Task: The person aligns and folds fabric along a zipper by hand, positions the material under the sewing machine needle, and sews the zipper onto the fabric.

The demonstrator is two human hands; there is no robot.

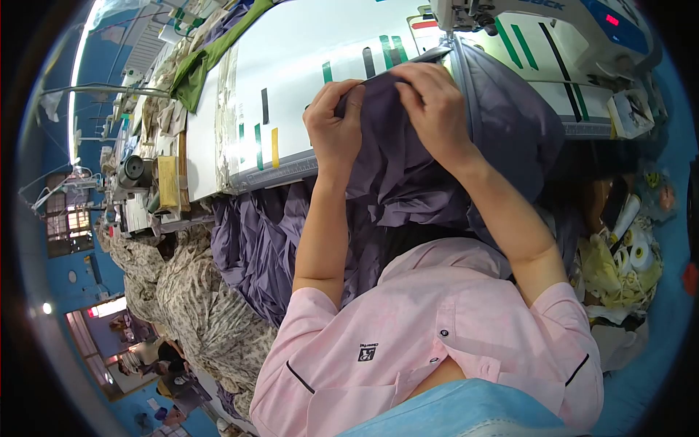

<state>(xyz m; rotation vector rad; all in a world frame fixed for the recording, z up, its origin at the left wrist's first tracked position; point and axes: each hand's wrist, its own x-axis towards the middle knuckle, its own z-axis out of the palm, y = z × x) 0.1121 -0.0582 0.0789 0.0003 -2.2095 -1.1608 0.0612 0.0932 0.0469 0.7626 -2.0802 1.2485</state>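
Observation:
Dark purple fabric lies over the front of the white sewing table and hangs off its edge. My left hand pinches the fabric's upper edge at its left corner. Beside the seam, my right hand has its fingers curled on the same edge, close to the sewing machine. The fabric runs up under the machine's needle area, with a lighter strip along it. More of it spreads to the right of my right hand.
Purple cloth and patterned cloth are heaped at the left. Green cloth lies at the table's far left. Thread spools and scraps sit at the right, below a small white box. People are in the background.

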